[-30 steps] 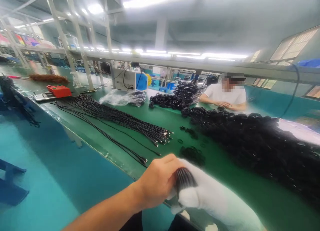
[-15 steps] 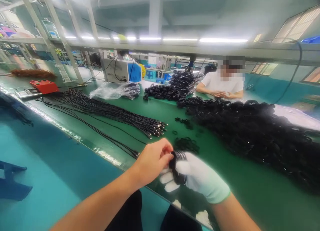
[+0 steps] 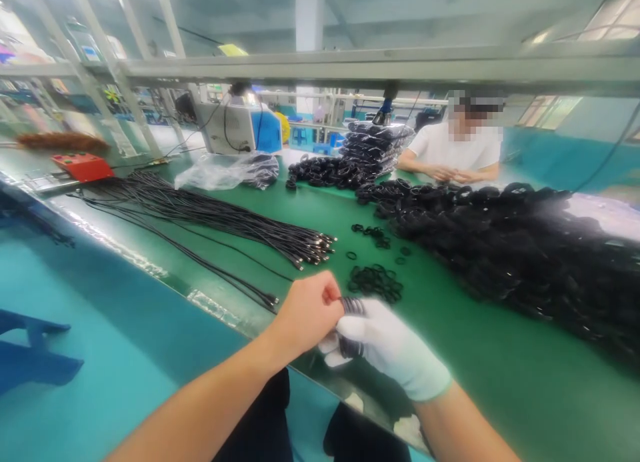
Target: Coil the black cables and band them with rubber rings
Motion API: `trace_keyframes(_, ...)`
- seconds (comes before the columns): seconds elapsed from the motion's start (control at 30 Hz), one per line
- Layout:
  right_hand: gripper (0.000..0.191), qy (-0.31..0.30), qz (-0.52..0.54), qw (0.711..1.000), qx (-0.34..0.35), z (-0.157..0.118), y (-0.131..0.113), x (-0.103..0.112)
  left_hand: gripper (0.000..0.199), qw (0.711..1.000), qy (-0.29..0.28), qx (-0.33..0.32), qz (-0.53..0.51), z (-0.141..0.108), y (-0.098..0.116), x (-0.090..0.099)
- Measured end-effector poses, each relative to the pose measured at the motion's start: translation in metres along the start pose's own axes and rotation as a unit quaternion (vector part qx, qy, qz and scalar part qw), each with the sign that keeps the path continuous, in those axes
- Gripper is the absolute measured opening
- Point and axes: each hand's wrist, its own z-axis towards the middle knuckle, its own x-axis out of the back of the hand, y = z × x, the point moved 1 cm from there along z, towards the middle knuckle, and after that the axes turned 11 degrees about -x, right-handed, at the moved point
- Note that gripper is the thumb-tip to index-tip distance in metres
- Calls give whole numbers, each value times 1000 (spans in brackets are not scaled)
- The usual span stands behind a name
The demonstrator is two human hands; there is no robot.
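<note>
Smooth green tabletop [image 3: 500, 389] turns glossy along its edge. White-gloved, the right hand [image 3: 393, 349] grasps a ridged black cable coil [image 3: 351, 348], and the bare left hand [image 3: 305, 315] pinches at the coil's near side (its fingertips are partly hidden). Thin, round black rings [image 3: 375, 283] lie just beyond the right hand; straight, slender cables [image 3: 225, 219] stretch leftward past the left hand, their metal tips [image 3: 320, 243] nearest it.
</note>
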Motion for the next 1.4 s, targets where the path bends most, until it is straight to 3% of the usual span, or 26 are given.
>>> trace_keyframes(0.17, 25, 12, 18, 1000, -12, -2, 3, -2, 5, 1000, -4, 10, -13, -1, -3, -3)
trace_keyframes(0.3, 30, 6, -14, 999, -29, -2, 2, -4, 9, 994, -18, 57, -92, -4, -8, -9)
trace_keyframes(0.4, 31, 14, -43, 998, -53, -1, 4, -4, 9, 992, -26, 81, -97, -3, -12, -14)
trace_keyframes(0.53, 28, 42, -22, 998, -49, 0, 6, 0, 11, 999, -25, 22, 9, 0, -7, -9)
trace_keyframes(0.67, 30, 7, 36, 997, -61, -3, 6, 1, 24, 995, -18, -96, 35, -1, 2, 0)
trace_keyframes(0.83, 33, 10, 64, 996, -60, -2, 7, 1, 28, 974, 60, -211, 63, -4, -6, -11)
trace_keyframes(0.93, 33, 26, 75, 996, -43, 2, 12, 2, 29, 968, 97, -223, 60, -4, -18, -23)
trace_keyframes(1.13, 30, 43, 88, 995, -34, 5, 18, 7, 29, 968, 96, -225, 57, 1, -23, -30)
trace_keyframes(1.3, 31, 53, 103, 993, -37, 0, 13, 17, 37, 985, 9, -170, 2, 9, -19, -17)
trace_keyframes(1.4, 33, 45, 101, 993, -43, 0, 12, 21, 38, 984, -17, -168, 52, 8, -17, -15)
